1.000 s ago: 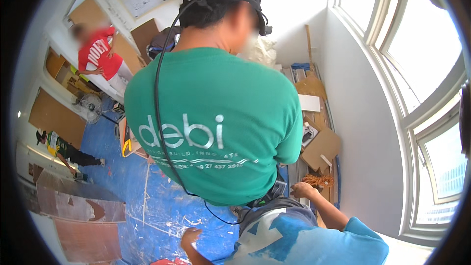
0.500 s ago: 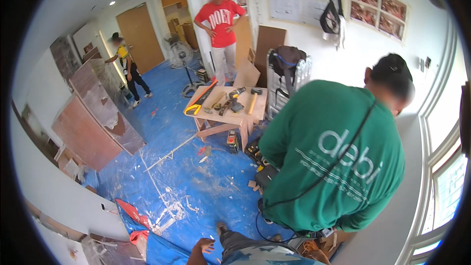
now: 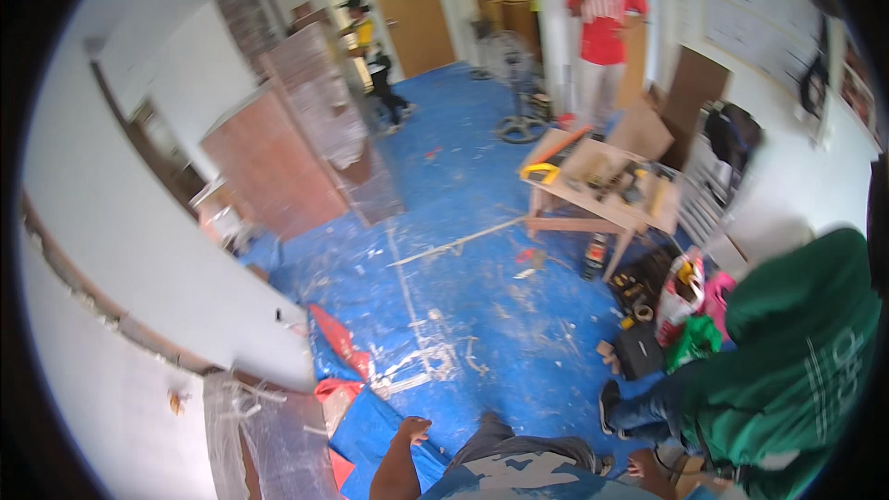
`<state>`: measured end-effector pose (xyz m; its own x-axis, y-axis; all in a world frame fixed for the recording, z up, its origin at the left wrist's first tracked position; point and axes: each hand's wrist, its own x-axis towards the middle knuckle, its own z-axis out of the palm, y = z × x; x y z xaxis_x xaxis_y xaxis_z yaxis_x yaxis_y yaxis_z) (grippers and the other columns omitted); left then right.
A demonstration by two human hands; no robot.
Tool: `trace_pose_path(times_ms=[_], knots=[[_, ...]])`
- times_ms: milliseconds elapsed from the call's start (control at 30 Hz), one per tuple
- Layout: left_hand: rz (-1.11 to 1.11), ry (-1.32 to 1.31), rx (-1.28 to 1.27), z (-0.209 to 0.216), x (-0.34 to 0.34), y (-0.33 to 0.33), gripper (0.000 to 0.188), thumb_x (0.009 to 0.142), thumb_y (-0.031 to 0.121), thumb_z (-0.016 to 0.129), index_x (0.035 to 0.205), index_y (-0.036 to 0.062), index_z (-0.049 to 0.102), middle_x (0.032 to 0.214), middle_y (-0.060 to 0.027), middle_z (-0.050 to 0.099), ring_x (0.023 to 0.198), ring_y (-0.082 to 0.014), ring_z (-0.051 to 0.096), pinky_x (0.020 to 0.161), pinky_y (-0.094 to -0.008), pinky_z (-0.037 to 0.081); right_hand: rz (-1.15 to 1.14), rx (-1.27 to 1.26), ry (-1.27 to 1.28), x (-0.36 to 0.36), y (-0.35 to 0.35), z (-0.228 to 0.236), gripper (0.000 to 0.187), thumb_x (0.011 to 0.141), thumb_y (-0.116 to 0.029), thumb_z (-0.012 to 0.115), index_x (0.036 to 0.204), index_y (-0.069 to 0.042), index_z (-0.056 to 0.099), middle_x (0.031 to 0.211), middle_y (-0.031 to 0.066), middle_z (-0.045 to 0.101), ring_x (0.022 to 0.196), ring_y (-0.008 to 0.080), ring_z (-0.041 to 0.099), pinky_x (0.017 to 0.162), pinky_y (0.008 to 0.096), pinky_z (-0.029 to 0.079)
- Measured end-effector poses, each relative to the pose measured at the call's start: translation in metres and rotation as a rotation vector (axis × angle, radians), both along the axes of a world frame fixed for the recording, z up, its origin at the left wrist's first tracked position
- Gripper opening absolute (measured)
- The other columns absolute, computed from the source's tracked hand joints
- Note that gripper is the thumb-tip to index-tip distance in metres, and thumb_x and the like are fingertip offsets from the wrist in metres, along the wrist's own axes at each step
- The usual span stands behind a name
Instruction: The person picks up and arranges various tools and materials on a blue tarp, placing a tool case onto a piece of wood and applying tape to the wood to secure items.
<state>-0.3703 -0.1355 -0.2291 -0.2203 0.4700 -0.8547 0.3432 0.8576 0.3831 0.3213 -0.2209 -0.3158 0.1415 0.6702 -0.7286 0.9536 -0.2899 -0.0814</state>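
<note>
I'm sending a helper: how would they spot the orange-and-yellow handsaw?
On the blue-sheeted floor, find the pale wooden table in the picture's upper right. Along its left end lies the orange-and-yellow handsaw, longer and brighter than the tools beside it.

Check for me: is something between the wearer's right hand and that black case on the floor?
Yes: in this view, a green-shirted co-worker's jeans-clad leg and dark shoe come between the right hand and black case.
</note>
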Motion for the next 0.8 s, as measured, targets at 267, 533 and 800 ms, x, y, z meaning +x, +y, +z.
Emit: trace_pose_path(times_ms=[267, 533, 800], knots=[[0.057, 0.195, -0.249, 0.007, -0.126, 0.069, 0.042, 0.093, 0.028, 0.068, 0.127, 0.0050, 0.061, 0.122, -0.0170, 0.065, 0.101, -0.0365, 0.069, 0.084, -0.0529, 0.057, -0.267, -0.023, 0.773, -0.273, 0.207, 0.103, 0.054, 0.103, -0.045, 0.050, 0.143, -0.010, 0.054, 0.139, 0.0123, 0.061, 0.123, 0.0249, 0.059, 0.099, 0.0421, 0.050], [-0.328, -0.324, 0.057, -0.005, 0.026, 0.284, 0.048, 0.096, 0.026, 0.061, 0.133, -0.0014, 0.050, 0.119, -0.0193, 0.063, 0.099, -0.0360, 0.069, 0.075, -0.0482, 0.059, -1.080, 0.428, 0.297, -0.138, 0.130, 0.066, 0.038, 0.092, -0.030, 0.056, 0.111, 0.000, 0.069, 0.109, 0.0228, 0.071, 0.097, 0.0362, 0.070, 0.084, 0.0442, 0.057], [-0.447, -0.257, -0.012, -0.050, 0.050, 0.443, 0.044, 0.095, 0.022, 0.060, 0.131, -0.0025, 0.053, 0.109, -0.0218, 0.066, 0.089, -0.0382, 0.071, 0.069, -0.0529, 0.062, -1.669, -0.102, 0.317, -0.133, 0.080, 0.012, 0.020, 0.090, -0.019, 0.056, 0.091, -0.005, 0.071, 0.095, 0.0154, 0.076, 0.077, 0.0281, 0.073, 0.064, 0.0468, 0.059]])
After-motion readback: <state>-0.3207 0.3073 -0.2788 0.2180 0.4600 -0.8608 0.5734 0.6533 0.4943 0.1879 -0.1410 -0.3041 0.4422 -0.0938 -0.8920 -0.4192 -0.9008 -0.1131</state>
